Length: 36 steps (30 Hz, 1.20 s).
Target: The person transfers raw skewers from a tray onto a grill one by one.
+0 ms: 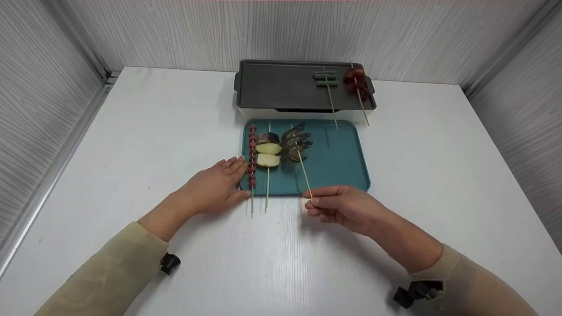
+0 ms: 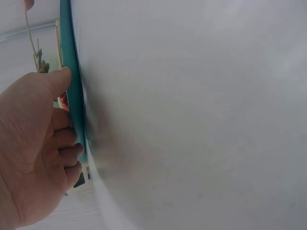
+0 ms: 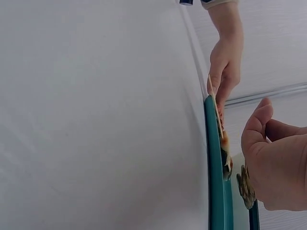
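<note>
My right hand (image 1: 351,208) pinches the lower end of the wooden stick of a shrimp skewer (image 1: 296,145). In the right wrist view, its shrimp (image 3: 246,187) hang above the teal tray (image 1: 342,162). My left hand (image 1: 215,186) touches the tray's left rim, thumb by the near corner; the left wrist view has the fingertips against the tray edge (image 2: 72,52). On the tray's left side lie a skewer of small red pieces (image 1: 252,156) and a skewer with a dark piece and pale slices (image 1: 268,150). Their sticks jut past the near rim.
Behind the tray stands a dark flat grill plate (image 1: 276,85) on a white base. At its right lie a green-piece skewer (image 1: 326,80) and a red-piece skewer (image 1: 356,85), sticks overhanging the front. Wood-grain panels (image 1: 175,33) enclose the white table (image 1: 175,114).
</note>
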Available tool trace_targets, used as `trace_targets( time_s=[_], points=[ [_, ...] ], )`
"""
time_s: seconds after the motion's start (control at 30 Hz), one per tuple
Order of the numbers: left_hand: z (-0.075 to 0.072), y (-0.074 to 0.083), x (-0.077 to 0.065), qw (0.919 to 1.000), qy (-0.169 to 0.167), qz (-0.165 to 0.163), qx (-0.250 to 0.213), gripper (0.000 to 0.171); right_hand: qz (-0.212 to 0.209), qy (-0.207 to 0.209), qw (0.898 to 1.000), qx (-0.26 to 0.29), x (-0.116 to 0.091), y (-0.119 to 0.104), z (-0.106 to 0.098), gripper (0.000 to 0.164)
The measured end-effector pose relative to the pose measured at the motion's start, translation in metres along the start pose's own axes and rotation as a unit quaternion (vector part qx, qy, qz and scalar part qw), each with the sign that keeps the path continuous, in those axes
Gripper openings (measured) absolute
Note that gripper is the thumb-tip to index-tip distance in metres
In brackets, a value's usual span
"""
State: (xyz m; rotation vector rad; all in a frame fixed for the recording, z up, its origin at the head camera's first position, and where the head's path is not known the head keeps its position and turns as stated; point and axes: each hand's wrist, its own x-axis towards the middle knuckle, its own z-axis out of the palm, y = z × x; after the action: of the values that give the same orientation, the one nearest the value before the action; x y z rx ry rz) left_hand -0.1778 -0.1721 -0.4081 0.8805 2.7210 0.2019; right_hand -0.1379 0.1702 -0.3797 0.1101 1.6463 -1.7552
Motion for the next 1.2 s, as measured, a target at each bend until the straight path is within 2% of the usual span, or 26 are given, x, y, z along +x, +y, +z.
trace_targets(
  time_s=[0.23,0.5,0.9,1.2],
  points=[
    [0.0,0.0,-0.001,0.9999,0.01,0.009,-0.007,0.077,-0.015,-0.004,1.0,0.003,-0.009,-0.012,0.0,0.044],
    [0.0,-0.001,-0.001,1.0,0.004,0.004,0.002,0.078,-0.033,-0.003,0.999,-0.001,-0.009,-0.037,0.003,0.044],
    [-0.001,0.003,0.0,1.0,-0.002,0.001,0.004,0.078,-0.053,0.021,0.998,0.014,0.008,-0.081,0.013,0.04],
    [-0.001,0.002,0.0,1.0,0.003,-0.001,0.0,0.079,-0.073,0.022,0.997,0.028,0.03,-0.101,0.015,0.04]
  ],
)
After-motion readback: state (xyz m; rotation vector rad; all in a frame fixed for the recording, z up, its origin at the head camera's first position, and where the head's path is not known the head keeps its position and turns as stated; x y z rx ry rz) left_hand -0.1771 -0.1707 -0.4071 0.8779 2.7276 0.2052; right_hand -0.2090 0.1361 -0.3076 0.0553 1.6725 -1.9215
